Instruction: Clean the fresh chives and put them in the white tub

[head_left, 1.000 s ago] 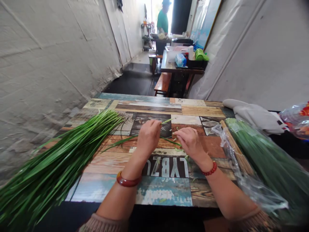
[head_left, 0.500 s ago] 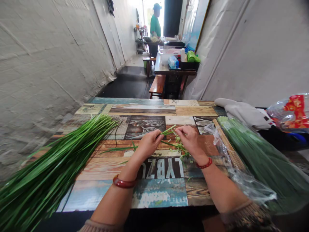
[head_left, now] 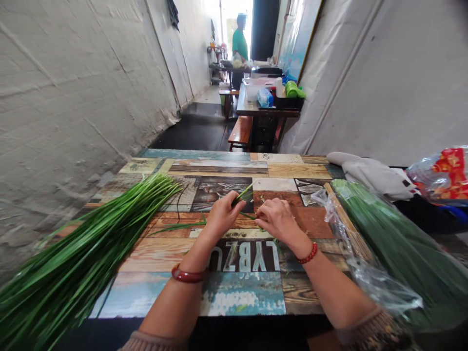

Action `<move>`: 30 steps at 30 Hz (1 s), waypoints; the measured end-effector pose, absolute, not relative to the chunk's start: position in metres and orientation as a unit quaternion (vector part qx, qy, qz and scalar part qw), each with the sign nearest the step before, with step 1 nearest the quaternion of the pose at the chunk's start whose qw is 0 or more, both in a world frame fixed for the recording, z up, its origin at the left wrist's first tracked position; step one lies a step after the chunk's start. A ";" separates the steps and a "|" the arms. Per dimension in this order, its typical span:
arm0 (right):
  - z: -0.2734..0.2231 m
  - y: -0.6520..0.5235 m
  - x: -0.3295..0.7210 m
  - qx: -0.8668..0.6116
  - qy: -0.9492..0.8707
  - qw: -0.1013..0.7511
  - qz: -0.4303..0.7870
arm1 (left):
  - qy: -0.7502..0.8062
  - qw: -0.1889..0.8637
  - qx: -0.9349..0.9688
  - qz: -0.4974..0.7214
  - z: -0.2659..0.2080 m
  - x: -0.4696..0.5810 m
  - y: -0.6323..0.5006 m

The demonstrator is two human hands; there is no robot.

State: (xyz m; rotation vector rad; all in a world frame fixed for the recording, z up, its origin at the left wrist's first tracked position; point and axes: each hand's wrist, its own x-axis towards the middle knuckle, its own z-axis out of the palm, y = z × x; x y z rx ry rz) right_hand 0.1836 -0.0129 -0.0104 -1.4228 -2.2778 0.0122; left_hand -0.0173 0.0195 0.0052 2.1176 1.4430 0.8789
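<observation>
My left hand point(head_left: 224, 210) is closed around a few thin garlic chives point(head_left: 245, 191), whose pale ends point up and away to the right. My right hand point(head_left: 278, 218) is low over the table, just right of the left one. Its fingers are bent together above green trimmings, largely covered by the hand; what they pinch, if anything, is hidden. A large loose bunch of garlic chives point(head_left: 120, 222) lies along the left side. Between that bunch and my left hand are stray green leaves point(head_left: 179, 226).
On the right, more chives point(head_left: 383, 243) lie in clear plastic point(head_left: 387, 287) beside a strip of wooden sticks point(head_left: 349, 222). Behind them are a grey cloth point(head_left: 373, 173) and a red-printed bag point(head_left: 451, 168). Further off stand a bench point(head_left: 241, 130), a second table point(head_left: 246, 108) and a person in green point(head_left: 239, 44).
My right hand has come away from the chive ends and moved down and left toward the trimmings. My left hand has shifted slightly, and its chives now point more steeply upward.
</observation>
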 end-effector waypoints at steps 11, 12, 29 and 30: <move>-0.010 -0.012 0.181 -0.506 -0.820 0.265 0.014 | 0.454 0.217 0.809 0.304 -0.001 -0.006 0.016; -0.011 -0.011 0.183 -0.510 -0.815 0.275 0.020 | 0.454 0.225 0.808 0.301 -0.001 -0.006 0.016; -0.008 0.008 0.221 -0.513 -0.752 0.399 0.109 | 0.545 0.206 0.753 0.306 -0.001 -0.030 0.032; -0.008 0.008 0.222 -0.515 -0.747 0.406 0.110 | 0.541 0.200 0.757 0.307 -0.002 -0.031 0.033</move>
